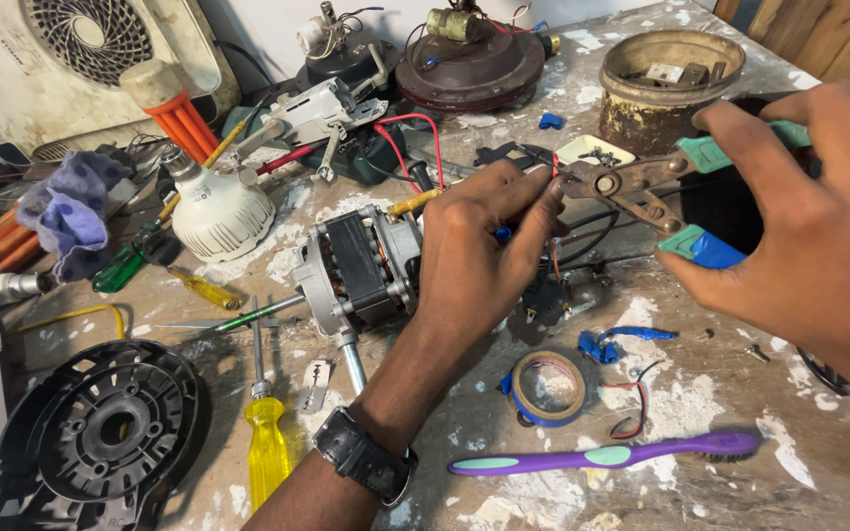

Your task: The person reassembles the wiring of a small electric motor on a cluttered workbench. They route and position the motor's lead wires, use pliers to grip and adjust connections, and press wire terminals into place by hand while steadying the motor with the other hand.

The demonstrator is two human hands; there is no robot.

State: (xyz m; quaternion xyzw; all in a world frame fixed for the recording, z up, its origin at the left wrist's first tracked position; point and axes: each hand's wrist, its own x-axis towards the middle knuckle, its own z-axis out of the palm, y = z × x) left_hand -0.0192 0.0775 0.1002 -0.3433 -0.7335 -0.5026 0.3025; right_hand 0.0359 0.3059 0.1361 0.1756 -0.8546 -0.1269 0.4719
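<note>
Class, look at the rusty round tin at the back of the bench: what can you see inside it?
Inside the tin lie a few small metal parts, one pale and flat. Its wall hides the bottom, so anything deeper cannot be seen.

Two hands are at work: the left hand (484,246) and the right hand (799,226). There is one pair of pliers (641,187) in the right hand. Below the hands lie one toothbrush (602,456) and one tape roll (548,385). Left of the left hand sit one motor (356,270) and two yellow screwdrivers (266,447).
</note>
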